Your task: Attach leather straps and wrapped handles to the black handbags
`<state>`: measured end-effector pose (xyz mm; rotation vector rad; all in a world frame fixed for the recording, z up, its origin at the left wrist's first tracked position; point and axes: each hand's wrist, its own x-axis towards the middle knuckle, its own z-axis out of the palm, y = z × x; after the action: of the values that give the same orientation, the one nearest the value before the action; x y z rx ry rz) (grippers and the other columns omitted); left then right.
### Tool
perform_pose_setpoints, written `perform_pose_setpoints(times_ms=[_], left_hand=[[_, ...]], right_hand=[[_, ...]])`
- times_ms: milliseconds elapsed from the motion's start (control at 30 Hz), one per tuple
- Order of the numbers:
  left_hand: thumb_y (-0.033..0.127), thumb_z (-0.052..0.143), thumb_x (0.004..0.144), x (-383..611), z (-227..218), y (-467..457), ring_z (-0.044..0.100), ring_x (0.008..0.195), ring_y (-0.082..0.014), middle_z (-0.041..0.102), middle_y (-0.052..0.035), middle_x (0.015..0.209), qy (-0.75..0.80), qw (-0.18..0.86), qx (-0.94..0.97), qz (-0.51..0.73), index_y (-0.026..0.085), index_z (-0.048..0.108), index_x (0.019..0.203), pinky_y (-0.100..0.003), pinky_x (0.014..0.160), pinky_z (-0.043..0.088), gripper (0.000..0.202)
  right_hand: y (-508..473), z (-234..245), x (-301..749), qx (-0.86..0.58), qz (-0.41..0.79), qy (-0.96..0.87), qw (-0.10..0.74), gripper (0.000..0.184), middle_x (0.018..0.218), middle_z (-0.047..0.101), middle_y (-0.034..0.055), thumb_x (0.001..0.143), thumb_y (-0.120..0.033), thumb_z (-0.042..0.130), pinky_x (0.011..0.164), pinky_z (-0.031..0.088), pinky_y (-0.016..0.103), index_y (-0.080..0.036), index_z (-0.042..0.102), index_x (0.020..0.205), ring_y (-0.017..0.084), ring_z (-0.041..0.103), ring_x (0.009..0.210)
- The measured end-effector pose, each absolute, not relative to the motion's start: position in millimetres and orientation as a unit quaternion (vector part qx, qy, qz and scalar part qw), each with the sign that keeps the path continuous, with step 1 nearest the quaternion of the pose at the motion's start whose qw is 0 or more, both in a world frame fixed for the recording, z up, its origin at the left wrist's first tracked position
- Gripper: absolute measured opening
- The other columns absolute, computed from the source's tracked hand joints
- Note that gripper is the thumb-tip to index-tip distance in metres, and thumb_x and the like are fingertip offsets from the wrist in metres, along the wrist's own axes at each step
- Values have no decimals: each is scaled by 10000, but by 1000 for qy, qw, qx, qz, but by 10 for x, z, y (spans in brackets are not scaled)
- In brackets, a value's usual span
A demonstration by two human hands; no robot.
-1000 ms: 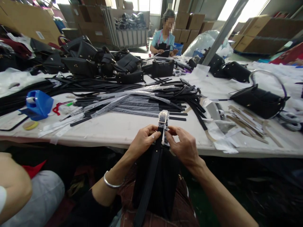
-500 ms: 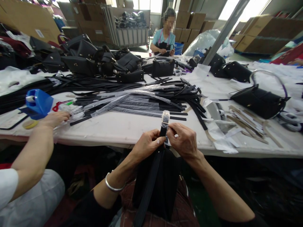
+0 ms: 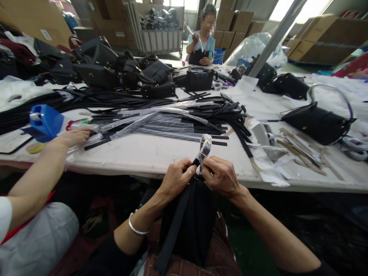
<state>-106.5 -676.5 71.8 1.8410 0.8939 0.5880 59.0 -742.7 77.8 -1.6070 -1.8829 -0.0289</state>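
My left hand [image 3: 176, 179] pinches the upper end of a black strap [image 3: 172, 234] that hangs down over a black bag [image 3: 198, 226] on my lap. Fingers of my right hand [image 3: 220, 176] are closed on the clear plastic wrap [image 3: 204, 148] that covers the strap's buckle end, just above the table's front edge. Both hands touch at the strap. A silver bangle [image 3: 135, 227] sits on my left wrist.
A white table [image 3: 149, 153] holds a heap of black straps [image 3: 178, 119], some in plastic sleeves, and black bags [image 3: 316, 122]. A neighbour's hand [image 3: 75, 136] at left rests on wrapped straps near a blue tape dispenser [image 3: 44, 122]. Another person [image 3: 202, 38] works across the table.
The wrapped buckle end has tilted to the right and my hands have closed in on it. The neighbour's arm came in from the left and reached the straps. The far person raised a hand.
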Motion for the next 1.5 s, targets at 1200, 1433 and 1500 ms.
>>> perform_pose_setpoints(times_ms=[1200,1433,1500], left_hand=[[154,434,942,-1420,1015,-6858,568,682,-146,610,11,719,249,143,902,322,189,504,802,-299,729,413,160],[176,445,948,-1497,1026,-6903,554,685,-131,621,7,745,167,181,896,369,196,498,835,-279,710,420,126],[144,443,938,-1479,944,-6900,541,659,-133,607,8,724,182,133,905,360,194,496,828,-285,692,405,132]], right_hand=[[-7540,1295,494,-517,60,-817,249,241,600,415,-27,833,-130,504,577,255,274,-183,429,610,104,344,565],[-7689,1397,401,-469,39,-848,241,201,606,434,-25,805,-109,496,569,254,297,-192,439,631,123,320,566],[-7699,1324,399,-490,18,-838,240,206,600,438,-22,806,-109,500,571,255,305,-195,441,629,129,327,567]])
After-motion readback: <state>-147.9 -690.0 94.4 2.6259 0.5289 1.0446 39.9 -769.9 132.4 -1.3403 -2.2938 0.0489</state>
